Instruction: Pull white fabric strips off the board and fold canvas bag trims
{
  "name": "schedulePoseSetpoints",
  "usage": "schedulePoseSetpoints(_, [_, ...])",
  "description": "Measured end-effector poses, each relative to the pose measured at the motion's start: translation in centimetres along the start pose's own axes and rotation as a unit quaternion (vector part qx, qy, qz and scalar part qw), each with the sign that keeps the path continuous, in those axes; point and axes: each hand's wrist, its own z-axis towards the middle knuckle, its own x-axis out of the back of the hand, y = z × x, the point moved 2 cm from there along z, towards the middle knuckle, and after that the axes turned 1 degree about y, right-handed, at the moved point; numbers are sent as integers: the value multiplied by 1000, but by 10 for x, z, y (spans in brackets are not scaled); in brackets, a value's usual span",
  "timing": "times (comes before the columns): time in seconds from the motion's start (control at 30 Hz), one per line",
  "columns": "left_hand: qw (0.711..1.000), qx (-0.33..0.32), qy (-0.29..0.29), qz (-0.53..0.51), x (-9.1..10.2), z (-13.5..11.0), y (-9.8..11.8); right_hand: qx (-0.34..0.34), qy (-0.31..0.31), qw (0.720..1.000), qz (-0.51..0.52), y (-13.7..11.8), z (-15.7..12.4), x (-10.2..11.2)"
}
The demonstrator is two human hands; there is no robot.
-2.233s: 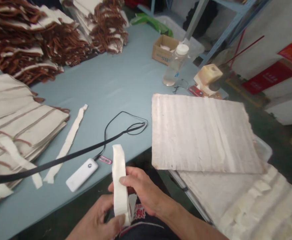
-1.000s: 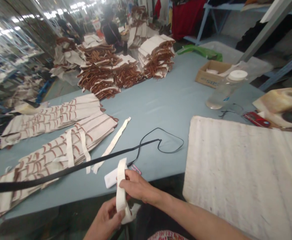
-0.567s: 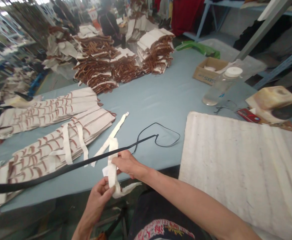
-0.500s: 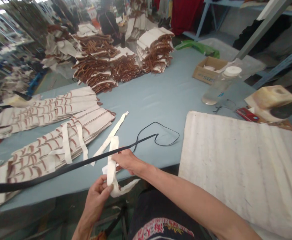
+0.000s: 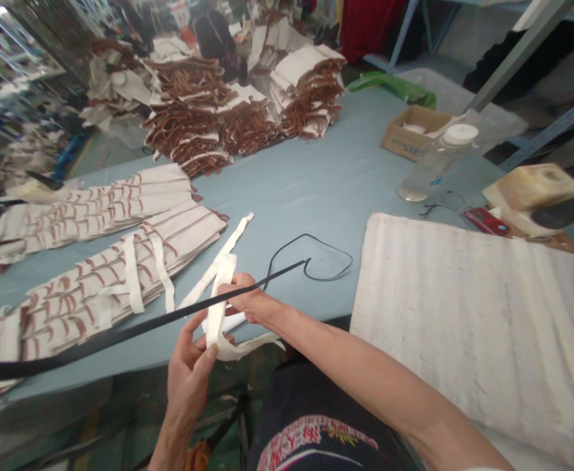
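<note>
A cream fabric strip (image 5: 216,317) stretches between my two hands at the table's front edge, its loose end trailing right. My left hand (image 5: 188,360) pinches the strip's lower part, thumb in front. Higher up, my right hand (image 5: 243,296) is closed on the strip, its fingertips partly behind it. Another cream strip (image 5: 232,239) lies on the table just beyond, partly covered by the held one. A black cord (image 5: 169,324) crosses the view in front of the strip and my right hand, ending in a thin loop (image 5: 311,235).
Fanned rows of beige, brown-edged fabric pieces (image 5: 95,281) cover the left, with two pale strips (image 5: 132,275) on top. Tall fabric stacks (image 5: 183,111) stand behind. On the right are a padded white board (image 5: 463,314), a bottle (image 5: 434,167), a cardboard box (image 5: 404,137) and a red object (image 5: 485,221).
My left hand has risen slightly, and the strip's lower fold and trailing end have lifted with it. My right hand has moved slightly up, still holding the strip.
</note>
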Motion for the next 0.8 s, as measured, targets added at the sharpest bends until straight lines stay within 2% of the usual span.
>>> schedulePoseSetpoints(0.17, [1000,-7,7,28,-7,-8,11,13,27,1000,-7,1,1,12])
schedulePoseSetpoints(0.4, [991,79,-75,79,-28,-5,12,22,35,997,-69,-3,-12,19])
schedulePoseSetpoints(0.63, [979,112,-112,129,-32,3,9,21,8,986,-165,-11,-38,24])
schedulePoseSetpoints(0.8, [973,129,-134,133,-34,3,4,17,-37,988,-151,-9,-32,17])
